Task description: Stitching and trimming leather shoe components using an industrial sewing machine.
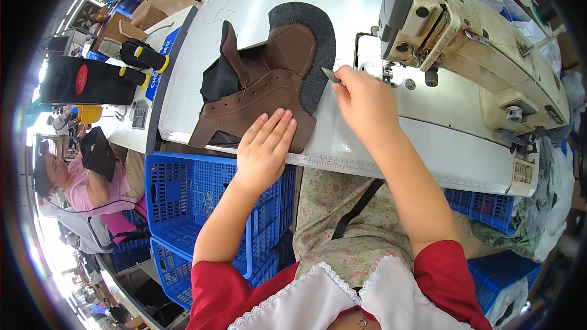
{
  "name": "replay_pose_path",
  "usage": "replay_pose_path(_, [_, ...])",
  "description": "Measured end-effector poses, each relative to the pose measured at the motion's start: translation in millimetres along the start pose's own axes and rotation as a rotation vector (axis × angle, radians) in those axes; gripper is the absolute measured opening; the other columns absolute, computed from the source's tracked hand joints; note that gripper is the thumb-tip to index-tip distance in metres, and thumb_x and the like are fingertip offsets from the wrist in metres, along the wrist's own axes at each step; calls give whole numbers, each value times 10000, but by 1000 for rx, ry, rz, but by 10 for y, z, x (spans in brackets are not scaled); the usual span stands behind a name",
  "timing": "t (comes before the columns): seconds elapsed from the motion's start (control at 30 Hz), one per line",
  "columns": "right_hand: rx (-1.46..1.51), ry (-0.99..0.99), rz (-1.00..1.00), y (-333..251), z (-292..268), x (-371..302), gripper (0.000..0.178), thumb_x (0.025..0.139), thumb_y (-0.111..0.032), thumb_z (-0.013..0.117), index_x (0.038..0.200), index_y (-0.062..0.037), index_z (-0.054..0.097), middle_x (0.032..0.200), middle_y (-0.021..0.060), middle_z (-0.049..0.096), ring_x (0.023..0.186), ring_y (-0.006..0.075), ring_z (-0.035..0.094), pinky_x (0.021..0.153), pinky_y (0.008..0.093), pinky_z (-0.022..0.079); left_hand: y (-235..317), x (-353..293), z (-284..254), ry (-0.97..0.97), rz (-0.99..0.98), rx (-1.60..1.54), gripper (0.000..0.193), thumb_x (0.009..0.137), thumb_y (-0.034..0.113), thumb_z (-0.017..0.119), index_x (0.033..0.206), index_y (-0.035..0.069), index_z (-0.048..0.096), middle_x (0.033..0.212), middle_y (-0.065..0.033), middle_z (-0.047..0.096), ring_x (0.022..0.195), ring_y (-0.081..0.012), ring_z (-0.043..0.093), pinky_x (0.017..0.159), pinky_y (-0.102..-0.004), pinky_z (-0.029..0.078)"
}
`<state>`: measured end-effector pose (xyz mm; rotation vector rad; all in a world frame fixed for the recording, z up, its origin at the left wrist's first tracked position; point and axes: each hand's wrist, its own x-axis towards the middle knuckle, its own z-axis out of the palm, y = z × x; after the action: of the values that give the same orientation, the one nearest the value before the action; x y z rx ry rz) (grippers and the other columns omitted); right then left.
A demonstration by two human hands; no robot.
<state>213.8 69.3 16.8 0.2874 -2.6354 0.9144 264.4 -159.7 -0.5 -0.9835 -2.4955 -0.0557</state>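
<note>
White sewing table (356, 12), machine (489, 55) at right. Left hand (263, 150) flat on brown shoe upper (269, 95) — fingers together. Right hand (367, 101) pinches pointed tool (331, 74) by dark felt (325, 36).

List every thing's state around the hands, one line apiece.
Brown shoe upper: unlaced, lying on white tabletop
Dark grey edging: exposed
Left hand: flat on the upper
Right hand: closed around pointed tool
Sewing machine: upright; running or not, unclear
Blue basket: open-topped
</note>
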Motion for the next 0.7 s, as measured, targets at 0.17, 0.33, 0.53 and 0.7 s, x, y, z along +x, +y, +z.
replay_pose_path(0.17, [-22, 19, -20, -58, -46, 4, 119, 864, -124, 672, 941, -67, 602, 782, 121, 665, 712, 331, 669, 630, 429, 519, -5, 0, -3, -2, 0, 3, 438, 778, 61, 560, 1202, 7, 652, 1295, -124, 643, 1251, -250, 584, 1085, -419, 417])
replay_pose_path(0.33, [-52, 40, -40, -113, -12, 32, 136, 849, -123, 683, 929, -69, 588, 758, 123, 655, 700, 336, 668, 609, 442, 517, -8, -8, 11, -4, -6, -4, 438, 779, 57, 556, 1204, 7, 651, 1298, -122, 642, 1253, -247, 583, 1088, -418, 414])
replay_pose_path(0.53, [-49, 66, -99, -62, 86, 63, 91, 859, -96, 649, 855, -55, 568, 724, 151, 636, 641, 357, 660, 576, 447, 530, -8, -5, 17, 6, 0, -1, 435, 783, 58, 552, 1203, 8, 652, 1292, -122, 646, 1248, -246, 586, 1089, -412, 412])
replay_pose_path(0.7, [0, 105, -28, -2, 53, 33, 98, 869, -104, 655, 893, -48, 578, 711, 135, 631, 663, 341, 667, 597, 442, 525, 3, -31, 16, 2, -3, 1, 429, 785, 60, 555, 1199, 8, 654, 1287, -122, 649, 1241, -246, 592, 1083, -411, 419])
